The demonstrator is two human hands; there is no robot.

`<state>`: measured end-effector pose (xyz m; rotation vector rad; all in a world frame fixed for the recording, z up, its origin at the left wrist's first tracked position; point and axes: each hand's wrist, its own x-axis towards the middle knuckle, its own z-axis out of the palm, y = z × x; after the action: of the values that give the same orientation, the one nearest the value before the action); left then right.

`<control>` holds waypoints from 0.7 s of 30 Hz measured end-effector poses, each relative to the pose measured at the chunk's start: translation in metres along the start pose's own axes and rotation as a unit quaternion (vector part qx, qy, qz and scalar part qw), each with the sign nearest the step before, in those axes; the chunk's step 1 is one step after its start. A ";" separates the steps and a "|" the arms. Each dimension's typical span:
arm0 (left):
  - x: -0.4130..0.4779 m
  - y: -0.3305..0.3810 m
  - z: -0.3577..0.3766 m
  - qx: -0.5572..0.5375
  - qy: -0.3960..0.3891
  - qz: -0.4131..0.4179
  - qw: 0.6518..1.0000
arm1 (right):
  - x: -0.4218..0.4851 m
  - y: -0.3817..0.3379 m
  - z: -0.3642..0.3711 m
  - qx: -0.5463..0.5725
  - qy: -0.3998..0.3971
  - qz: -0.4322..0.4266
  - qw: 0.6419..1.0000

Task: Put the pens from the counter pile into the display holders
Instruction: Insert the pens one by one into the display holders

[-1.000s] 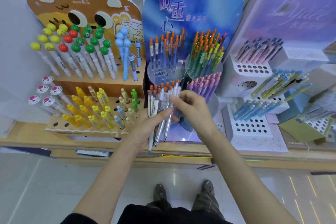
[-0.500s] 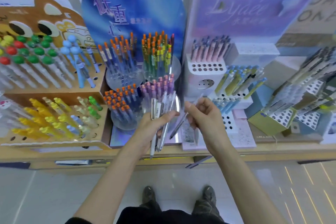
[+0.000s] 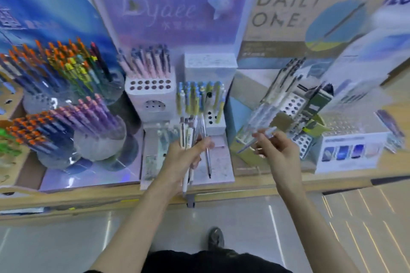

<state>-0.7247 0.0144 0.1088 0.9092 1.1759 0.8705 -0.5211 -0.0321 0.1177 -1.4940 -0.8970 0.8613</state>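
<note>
Head view, blurred by motion. Bottom centre: dark clothing and one shoe [image 3: 216,238] on the pale floor [image 3: 66,239]. Both bare forearms extend up to mid-frame. Left hand [image 3: 185,157], centre: grip closed round a bundle of pens [image 3: 188,134], thumb across the front. The bundle is roughly upright, with caps above the fist and tips sticking out below it over the edge of the wooden table [image 3: 255,187]. Right hand [image 3: 278,153], right of centre and apart from the left: grip narrow, thumb and fingertips pinching a single clear pen [image 3: 268,132], slanted, lower end toward lower left. Behind the left hand: white holder [image 3: 153,93] with pink pens and open holes, and beside it a lower block of blue-and-green pens [image 3: 199,95]. Behind the right hand: olive-sided holder [image 3: 292,104] with clear pens. Left: clear cups [image 3: 99,139] of orange and purple pens. Top: "Lyaee" sign [image 3: 168,11], "DAILY ONE" sign [image 3: 288,11].
</note>
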 end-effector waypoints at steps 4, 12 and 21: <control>0.006 -0.007 0.031 -0.016 0.018 0.008 1.000 | 0.021 0.002 -0.042 -0.012 0.031 -0.021 0.999; 0.008 -0.007 0.059 -0.002 0.046 0.022 0.999 | 0.056 0.015 -0.059 -0.096 0.043 -0.046 0.993; 0.005 -0.011 0.065 -0.003 0.073 0.027 0.997 | 0.056 0.022 -0.047 -0.151 -0.020 -0.019 0.988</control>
<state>-0.6594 0.0069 0.1060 0.8878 1.2784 0.9983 -0.4523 -0.0037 0.0982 -1.7165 -1.1208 0.7542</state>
